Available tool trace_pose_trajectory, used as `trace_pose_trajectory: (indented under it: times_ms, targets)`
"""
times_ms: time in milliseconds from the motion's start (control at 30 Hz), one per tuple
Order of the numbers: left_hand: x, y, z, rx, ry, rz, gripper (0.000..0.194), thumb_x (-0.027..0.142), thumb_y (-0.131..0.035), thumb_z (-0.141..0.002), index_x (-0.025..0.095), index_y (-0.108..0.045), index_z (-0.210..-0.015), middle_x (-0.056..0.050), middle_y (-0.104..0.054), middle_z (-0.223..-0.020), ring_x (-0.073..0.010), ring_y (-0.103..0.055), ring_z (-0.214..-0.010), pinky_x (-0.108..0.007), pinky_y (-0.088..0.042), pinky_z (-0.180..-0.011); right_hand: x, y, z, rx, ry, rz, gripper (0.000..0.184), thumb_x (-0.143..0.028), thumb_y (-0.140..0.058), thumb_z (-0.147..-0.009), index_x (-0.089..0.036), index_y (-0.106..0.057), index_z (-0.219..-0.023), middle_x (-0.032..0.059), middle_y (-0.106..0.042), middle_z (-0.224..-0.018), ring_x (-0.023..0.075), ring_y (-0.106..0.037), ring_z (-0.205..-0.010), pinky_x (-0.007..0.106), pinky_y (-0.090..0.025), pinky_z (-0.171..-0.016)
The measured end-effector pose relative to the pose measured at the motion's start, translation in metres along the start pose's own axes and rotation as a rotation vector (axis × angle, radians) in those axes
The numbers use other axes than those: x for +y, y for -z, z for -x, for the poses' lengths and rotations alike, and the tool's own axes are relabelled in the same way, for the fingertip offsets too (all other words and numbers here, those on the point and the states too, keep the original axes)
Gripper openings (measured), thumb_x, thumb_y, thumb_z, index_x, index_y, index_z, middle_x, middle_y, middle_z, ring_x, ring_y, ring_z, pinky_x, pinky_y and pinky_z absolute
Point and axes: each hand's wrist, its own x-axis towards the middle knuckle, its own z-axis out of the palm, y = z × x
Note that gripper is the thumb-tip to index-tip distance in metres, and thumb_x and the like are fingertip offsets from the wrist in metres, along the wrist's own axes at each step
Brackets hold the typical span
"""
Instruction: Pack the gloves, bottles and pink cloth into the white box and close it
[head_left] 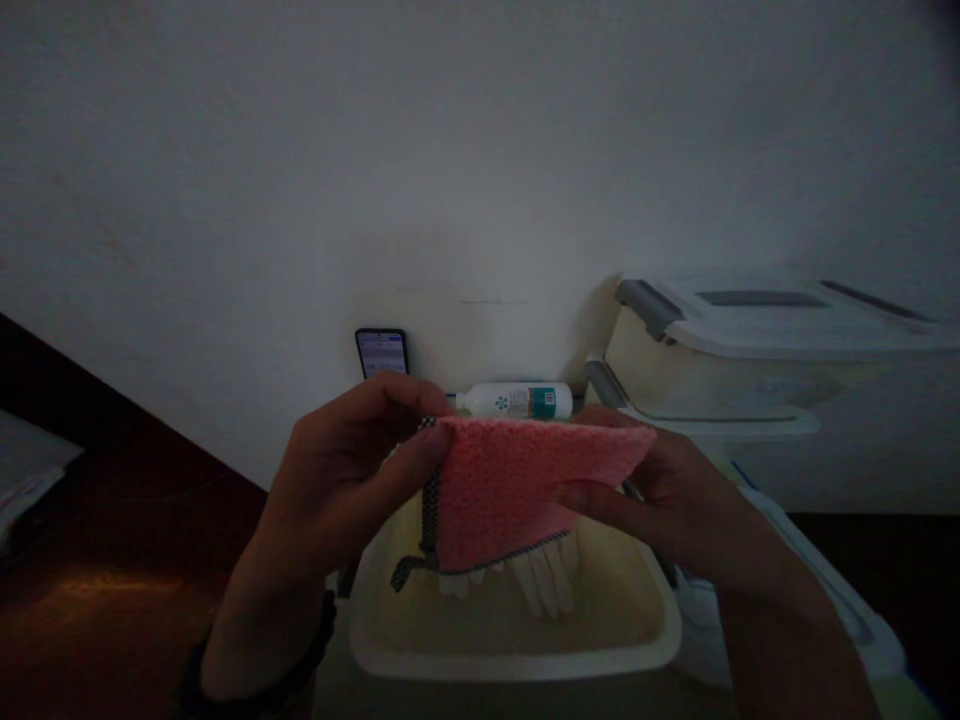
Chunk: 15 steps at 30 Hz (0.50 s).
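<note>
A pink cleaning cloth (510,490) with a dark checked edge and a small hanging loop is stretched between my two hands. My left hand (360,460) pinches its upper left corner between thumb and fingers. On the other side, my right hand (660,490) grips the right part, thumb in front and fingers behind, mostly hidden. Below the cloth is a pale open bin (517,665). Inside it lie whitish gloves (546,580), partly covered from view by the cloth.
A white bottle (517,400) with a green label lies on its side behind the bin. A phone (383,350) leans against the wall (480,180). Lidded storage boxes (720,380) are stacked at the right. Dark reddish floor (127,600) shows at left.
</note>
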Motion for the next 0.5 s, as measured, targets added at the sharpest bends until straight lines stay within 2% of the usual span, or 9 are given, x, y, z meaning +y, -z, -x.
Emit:
trace_pose_trajectory:
  times_ms: [67,200,233,300,333,400,433,467,500]
  targets:
    - [0.0,-0.001,-0.002,0.019,0.046,0.033,0.007,0.013,-0.056,-0.083,0.019,-0.059,-0.081,0.005,-0.06,-0.068,-0.0066,-0.055,-0.061,-0.014,-0.044,-0.054,0.0,-0.002,-0.002,-0.035,-0.004,-0.069,0.012,-0.032,-0.059,-0.086,-0.022,-0.063,-0.092,0.0012,-0.067,-0.088,0.0172,-0.064,-0.085,0.031,-0.054,-0.075]
    - [-0.007,0.002,-0.01,-0.097,0.122,0.077,0.004,0.02,-0.048,-0.09,0.02,-0.05,-0.093,0.004,-0.061,-0.064,-0.0097,-0.06,-0.059,-0.017,-0.048,-0.051,-0.002,-0.011,-0.003,0.036,-0.029,-0.306,0.016,-0.029,-0.052,-0.091,-0.024,-0.06,-0.105,0.0009,-0.069,-0.093,0.0153,-0.067,-0.082,0.027,-0.056,-0.067]
    - [-0.009,0.003,-0.012,-0.132,0.127,0.086,0.01,0.022,-0.047,-0.09,0.021,-0.047,-0.1,0.004,-0.061,-0.064,-0.0105,-0.062,-0.059,-0.018,-0.049,-0.051,-0.003,-0.014,-0.003,0.057,-0.034,-0.358,0.017,-0.029,-0.052,-0.092,-0.025,-0.059,-0.107,0.0014,-0.07,-0.095,0.0153,-0.067,-0.082,0.027,-0.057,-0.066]
    - [-0.014,0.005,-0.014,-0.261,0.137,0.118,0.039,0.025,-0.052,-0.088,0.022,-0.035,-0.123,0.006,-0.062,-0.062,-0.0123,-0.064,-0.057,-0.02,-0.053,-0.052,-0.004,-0.018,-0.003,0.103,-0.044,-0.421,0.018,-0.029,-0.052,-0.092,-0.025,-0.057,-0.109,0.0028,-0.07,-0.099,0.0165,-0.068,-0.085,0.028,-0.058,-0.066]
    - [-0.016,0.006,-0.014,-0.326,0.151,0.138,0.058,0.024,-0.056,-0.086,0.024,-0.024,-0.134,0.006,-0.063,-0.063,-0.0133,-0.064,-0.057,-0.021,-0.054,-0.052,-0.004,-0.02,-0.003,0.129,-0.053,-0.437,0.018,-0.03,-0.052,-0.092,-0.025,-0.057,-0.109,0.0036,-0.07,-0.101,0.0173,-0.068,-0.087,0.029,-0.059,-0.067]
    - [-0.018,0.007,-0.014,-0.422,0.171,0.181,0.088,0.02,-0.063,-0.081,0.03,0.0,-0.143,0.006,-0.066,-0.068,-0.0143,-0.066,-0.059,-0.023,-0.056,-0.053,-0.004,-0.022,-0.003,0.177,-0.069,-0.455,0.018,-0.031,-0.052,-0.092,-0.025,-0.056,-0.108,0.0046,-0.069,-0.104,0.0184,-0.069,-0.088,0.031,-0.06,-0.068]
    - [-0.019,0.007,-0.014,-0.435,0.173,0.189,0.092,0.018,-0.064,-0.081,0.033,0.003,-0.143,0.005,-0.067,-0.072,-0.014,-0.066,-0.06,-0.023,-0.056,-0.054,-0.004,-0.023,-0.004,0.194,-0.075,-0.461,0.017,-0.031,-0.052,-0.092,-0.025,-0.056,-0.107,0.0047,-0.069,-0.104,0.0184,-0.069,-0.088,0.03,-0.06,-0.067]
    - [-0.02,0.008,-0.013,-0.439,0.165,0.187,0.09,0.017,-0.063,-0.082,0.035,-0.001,-0.144,0.004,-0.068,-0.075,-0.0133,-0.066,-0.061,-0.022,-0.056,-0.055,-0.004,-0.023,-0.004,0.205,-0.079,-0.468,0.017,-0.031,-0.052,-0.092,-0.025,-0.056,-0.107,0.0046,-0.07,-0.103,0.0182,-0.069,-0.086,0.029,-0.06,-0.065]
    - [-0.021,0.008,-0.013,-0.436,0.142,0.176,0.081,0.017,-0.063,-0.083,0.036,-0.012,-0.143,0.004,-0.068,-0.076,-0.0123,-0.065,-0.062,-0.021,-0.055,-0.055,-0.003,-0.023,-0.004,0.21,-0.082,-0.475,0.016,-0.031,-0.052,-0.091,-0.026,-0.056,-0.107,0.0042,-0.07,-0.101,0.0179,-0.07,-0.083,0.029,-0.06,-0.062]
